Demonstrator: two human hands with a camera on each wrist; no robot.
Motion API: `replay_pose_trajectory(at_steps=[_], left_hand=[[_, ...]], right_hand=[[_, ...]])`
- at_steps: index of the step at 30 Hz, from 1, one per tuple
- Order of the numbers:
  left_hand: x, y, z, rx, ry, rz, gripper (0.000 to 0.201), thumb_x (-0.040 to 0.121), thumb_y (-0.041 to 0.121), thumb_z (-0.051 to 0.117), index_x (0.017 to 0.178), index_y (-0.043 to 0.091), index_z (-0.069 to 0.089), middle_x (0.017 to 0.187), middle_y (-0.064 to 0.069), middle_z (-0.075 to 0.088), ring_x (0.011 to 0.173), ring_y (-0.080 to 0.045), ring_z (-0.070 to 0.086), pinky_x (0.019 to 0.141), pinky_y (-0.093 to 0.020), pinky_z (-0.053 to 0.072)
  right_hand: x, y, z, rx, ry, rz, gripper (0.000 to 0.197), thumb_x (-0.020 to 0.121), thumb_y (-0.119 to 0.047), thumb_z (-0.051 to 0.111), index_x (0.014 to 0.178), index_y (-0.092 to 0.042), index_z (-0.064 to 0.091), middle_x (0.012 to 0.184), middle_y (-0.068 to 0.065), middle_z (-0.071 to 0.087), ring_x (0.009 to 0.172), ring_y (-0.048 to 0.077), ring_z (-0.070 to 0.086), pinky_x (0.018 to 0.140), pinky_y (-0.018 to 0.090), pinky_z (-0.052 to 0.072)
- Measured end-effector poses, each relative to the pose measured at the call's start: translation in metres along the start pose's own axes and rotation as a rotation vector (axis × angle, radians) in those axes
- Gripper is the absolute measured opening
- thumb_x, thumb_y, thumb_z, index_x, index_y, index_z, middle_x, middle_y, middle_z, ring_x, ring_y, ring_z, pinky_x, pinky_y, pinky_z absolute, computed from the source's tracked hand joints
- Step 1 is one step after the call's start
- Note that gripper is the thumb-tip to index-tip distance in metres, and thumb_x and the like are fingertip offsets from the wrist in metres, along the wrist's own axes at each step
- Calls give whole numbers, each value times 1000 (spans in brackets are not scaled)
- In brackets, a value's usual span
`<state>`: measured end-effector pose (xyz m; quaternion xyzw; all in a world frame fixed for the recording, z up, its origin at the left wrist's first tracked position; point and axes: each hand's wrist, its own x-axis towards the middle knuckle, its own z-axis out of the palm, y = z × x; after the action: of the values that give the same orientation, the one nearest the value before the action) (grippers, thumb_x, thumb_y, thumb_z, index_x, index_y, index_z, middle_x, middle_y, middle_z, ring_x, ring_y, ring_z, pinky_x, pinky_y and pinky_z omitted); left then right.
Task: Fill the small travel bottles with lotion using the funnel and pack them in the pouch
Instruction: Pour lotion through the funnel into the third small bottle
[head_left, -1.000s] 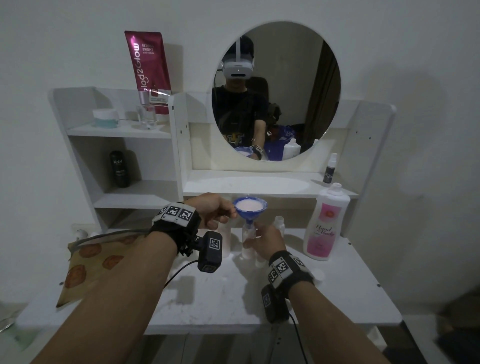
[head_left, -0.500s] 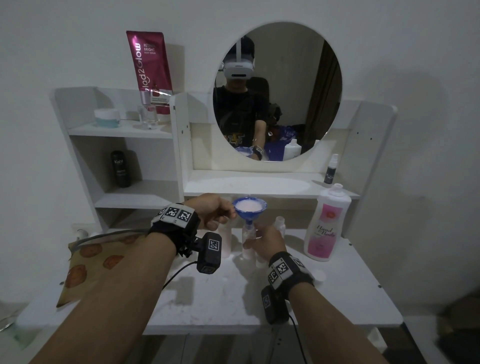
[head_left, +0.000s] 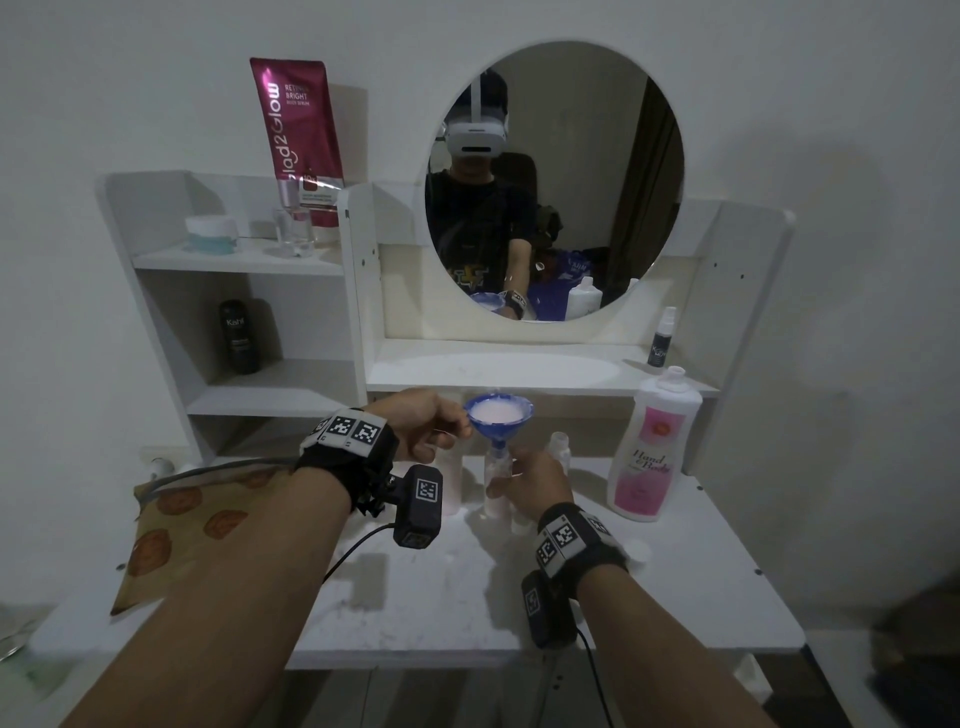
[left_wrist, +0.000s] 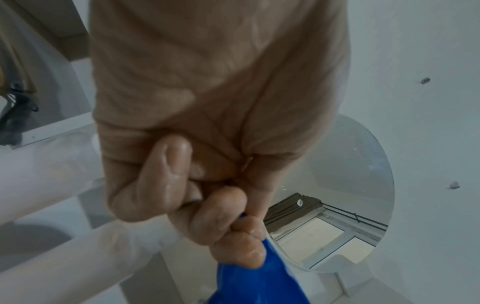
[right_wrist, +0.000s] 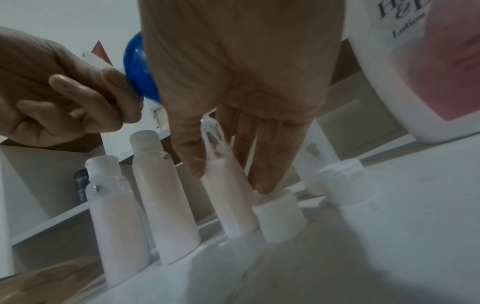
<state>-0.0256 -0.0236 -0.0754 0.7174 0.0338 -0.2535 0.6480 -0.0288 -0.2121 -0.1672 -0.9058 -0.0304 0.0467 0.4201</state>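
Note:
A blue funnel (head_left: 498, 415), full of pale lotion, stands with its spout in the neck of a small clear travel bottle (head_left: 497, 486) on the white table. My left hand (head_left: 460, 423) pinches the funnel's rim (left_wrist: 259, 273) from the left. My right hand (head_left: 511, 478) holds the bottle upright, thumb on one side and fingers (right_wrist: 262, 164) on the other. The bottle (right_wrist: 228, 197) is about two-thirds full. Two more uncapped bottles, one (right_wrist: 116, 226) and another (right_wrist: 166, 205), stand filled to its left. A brown patterned pouch (head_left: 171, 535) lies at the table's left.
The large pink-and-white lotion bottle (head_left: 654, 457) stands open at the right. Loose white caps (right_wrist: 280, 218) lie by the small bottles, with another small bottle (head_left: 558, 449) behind. Shelves (head_left: 234, 260) with jars and tubes rise at the back under a round mirror (head_left: 556, 182).

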Motion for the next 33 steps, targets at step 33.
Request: replay_pose_trajectory(at_steps=[33], left_hand=[[1,0,-4,-3,21,3,13,90,8,47,81,9,57,76,-5,59,48,-10,36,37,-18,19]], right_hand=[[1,-2,2,-17,-4,23,44,77,-19,72,119,-24,61,104,-1,70,94,19,64,90,37,51]])
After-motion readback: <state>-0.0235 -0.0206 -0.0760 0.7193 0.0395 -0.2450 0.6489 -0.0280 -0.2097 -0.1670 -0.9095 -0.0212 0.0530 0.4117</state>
